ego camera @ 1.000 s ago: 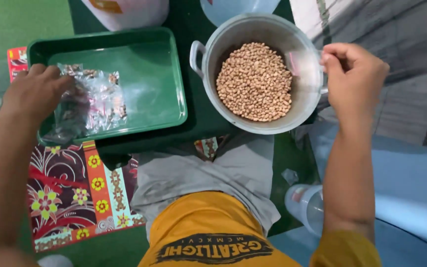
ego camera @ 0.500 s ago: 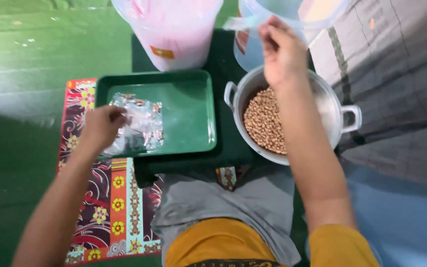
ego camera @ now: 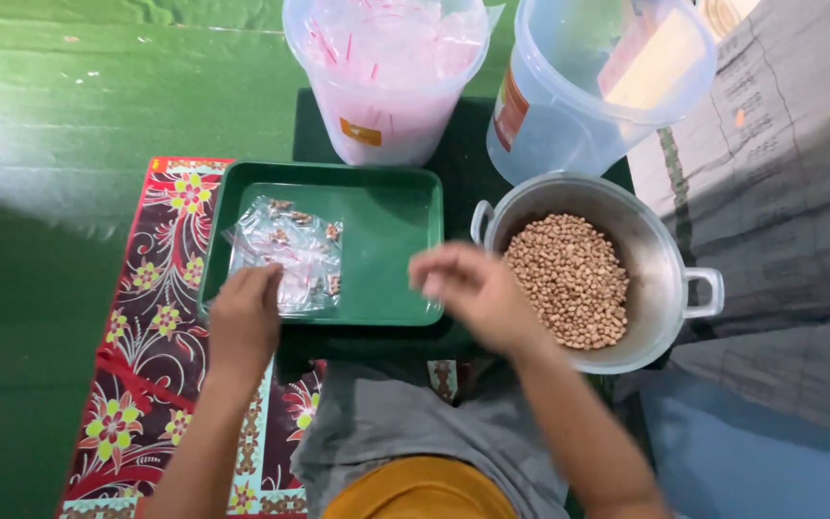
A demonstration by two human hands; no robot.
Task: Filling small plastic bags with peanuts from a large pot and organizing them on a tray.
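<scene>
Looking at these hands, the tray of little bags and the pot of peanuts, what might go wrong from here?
The right hand hovers blurred between the green tray and the metal pot; a careless swing might knock the pot's rim and scatter peanuts. The left hand rests on the loose clear plastic bags at the tray's near edge, so they could slide off onto the patterned mat.

Right hand (ego camera: 477, 293) has withdrawn from the clear bucket (ego camera: 602, 82) to between green tray (ego camera: 391, 207) and peanut pot (ego camera: 660, 259).
</scene>
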